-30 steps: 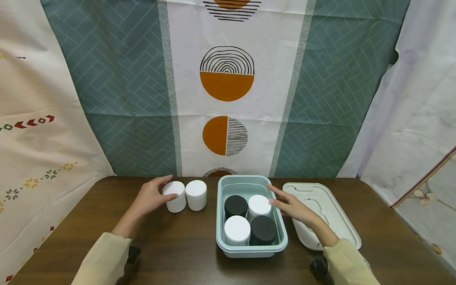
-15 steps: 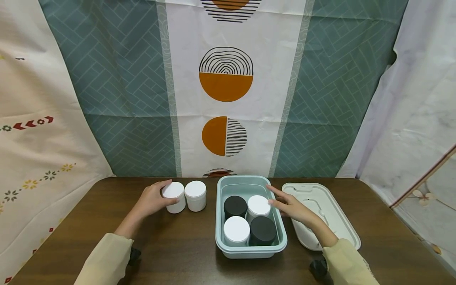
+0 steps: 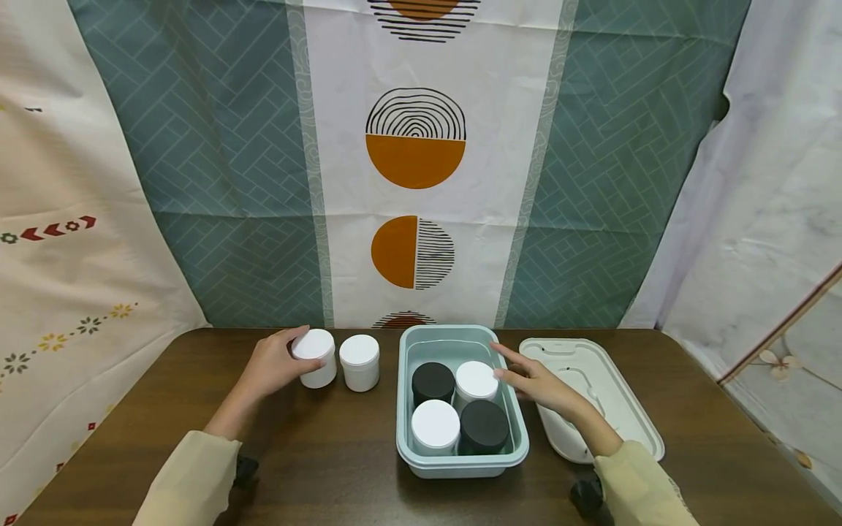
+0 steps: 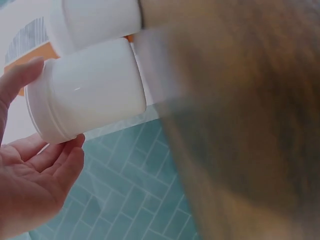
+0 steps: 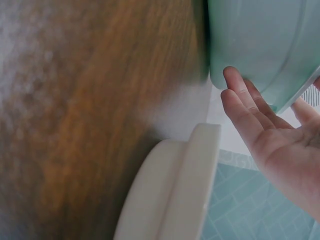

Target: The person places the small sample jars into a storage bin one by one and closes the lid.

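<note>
My left hand (image 3: 272, 364) grips a white lidded jar (image 3: 319, 356) near its top, thumb on one side and fingers on the other. In the left wrist view the thumb and fingertips lie at the lid end of this jar (image 4: 95, 90). A second white jar (image 3: 359, 363) stands just to its right. My right hand (image 3: 542, 380) rests at the right rim of a pale blue-green bin (image 3: 404, 394), index finger and thumb reaching over the edge. In the right wrist view its other fingers lie fairly straight beside the bin's outer wall (image 5: 255, 45).
Inside the bin stand two black-lidded jars, one at the back left (image 3: 433, 383) and one at the front right, and two white-lidded jars, one at the front left (image 3: 435, 425). A white lid (image 3: 618, 409) lies on the brown table (image 3: 329, 467) right of the bin. Patterned cloth hangs behind.
My left hand has shifted slightly left and back with the white jar, and a gap now shows between it and the second jar. My right hand has stayed at the bin.
</note>
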